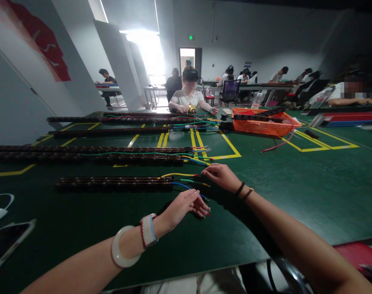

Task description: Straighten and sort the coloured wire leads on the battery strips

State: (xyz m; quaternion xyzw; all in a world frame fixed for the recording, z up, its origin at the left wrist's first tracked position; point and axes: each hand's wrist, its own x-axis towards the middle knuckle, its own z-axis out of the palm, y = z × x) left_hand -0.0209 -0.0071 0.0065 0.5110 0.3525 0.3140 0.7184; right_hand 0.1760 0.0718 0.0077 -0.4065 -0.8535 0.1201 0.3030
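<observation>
A dark, ribbed cable-like bundle (118, 184) lies across the green table in front of me. From its right end come a yellow wire (178, 175) with a red-sleeved tip, a green wire (190, 181) and a blue wire (180, 185). My right hand (219, 174) is closed, its thumb and fingertips pinched at the yellow wire's tip; the exact contact is small and hard to see. Just below the wires, near the blue wire's end, my left hand (187, 204) hovers over the table with fingers loosely stretched and nothing visible in them.
More long dark bundles (90, 155) with coloured wire ends lie beyond. An orange basket (259, 127) holding dark pieces stands at the far right, a red wire (278, 145) hanging out. Across the table sits a person (187, 98) with a yellow tool. A phone-like device (10, 245) lies at left.
</observation>
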